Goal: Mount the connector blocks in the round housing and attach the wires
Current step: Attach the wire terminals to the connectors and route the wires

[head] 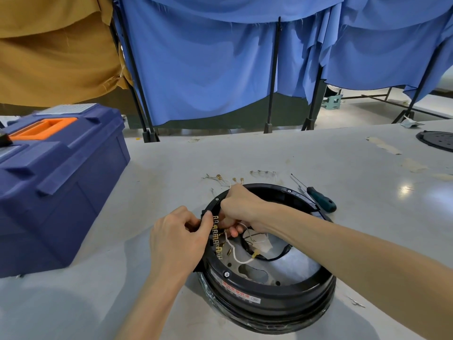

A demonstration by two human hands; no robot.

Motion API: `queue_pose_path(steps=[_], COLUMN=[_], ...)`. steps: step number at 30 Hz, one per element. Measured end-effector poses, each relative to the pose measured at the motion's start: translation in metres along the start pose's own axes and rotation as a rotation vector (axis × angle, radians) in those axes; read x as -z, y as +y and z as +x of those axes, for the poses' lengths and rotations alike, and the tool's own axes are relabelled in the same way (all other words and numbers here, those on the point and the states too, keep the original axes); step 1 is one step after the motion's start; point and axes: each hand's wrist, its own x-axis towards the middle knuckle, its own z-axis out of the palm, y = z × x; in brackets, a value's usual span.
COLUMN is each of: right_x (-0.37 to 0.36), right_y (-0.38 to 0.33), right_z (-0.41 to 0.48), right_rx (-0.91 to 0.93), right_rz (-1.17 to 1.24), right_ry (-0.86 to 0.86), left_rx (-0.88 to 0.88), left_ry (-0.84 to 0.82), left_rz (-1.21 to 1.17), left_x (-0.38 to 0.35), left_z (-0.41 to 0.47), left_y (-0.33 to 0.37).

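Head view: my left hand [179, 234] pinches the connector block [216, 238] against the round housing's [294, 290] left wall on the table [245, 153]. My right hand [241, 207] pinches a white wire [241, 261] beside it. I judge the block light and rigid and the wire limp, best held near its terminal.

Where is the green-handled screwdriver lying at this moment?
In the head view, the screwdriver lies on the grey table right of centre, just beyond the far right rim of the round housing, shaft pointing away.
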Motion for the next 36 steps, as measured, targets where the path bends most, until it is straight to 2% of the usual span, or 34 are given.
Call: queue_pose_path(steps=[4, 6, 11, 13, 16, 19, 25, 31, 36], right_x=[0.015, 0.019, 0.029, 0.033, 0.027, 0.015, -0.004, -0.017, -0.015], right_y=[0.002, 0.002, 0.003, 0.007, 0.012, 0.013, 0.012, 0.017, 0.02], right_z=[-0.007, -0.012, -0.026, -0.035, -0.046, -0.049, -0.045, -0.039, -0.036], right_rx=[0.076, 0.146, 0.397, 0.353, 0.193, 0.104, -0.059, -0.133, -0.185], right_rz=[-0.033, -0.083, -0.272, -0.204, -0.162, -0.11, 0.132, 0.302, 0.405], right_ry=[-0.146, -0.135, 0.279, 0.271, 0.07, -0.01, 0.033, 0.102, 0.07], left_rx=[0.014, 0.042, 0.073, 0.087, 0.113, 0.148, 0.17, 0.147, 0.153], left_ry=[-0.005, 0.009, 0.003, -0.009, -0.001, -0.003, -0.047, -0.062, -0.068], left_rz=[0.031, 0.036, 0.024, 0.042, 0.084, 0.11, 0.152, 0.2, 0.197], left_x=[0.001, 0.0, 0.002, 0.005, 0.007, 0.01, 0.013, 0.013, 0.013], left_z=[-0.002, -0.003, -0.004, -0.003, -0.004, -0.006, -0.008, -0.009, -0.011], left_y=[-0.003, -0.004, -0.002, -0.001, 0.002, 0.006, 0.01, 0.013, 0.014])
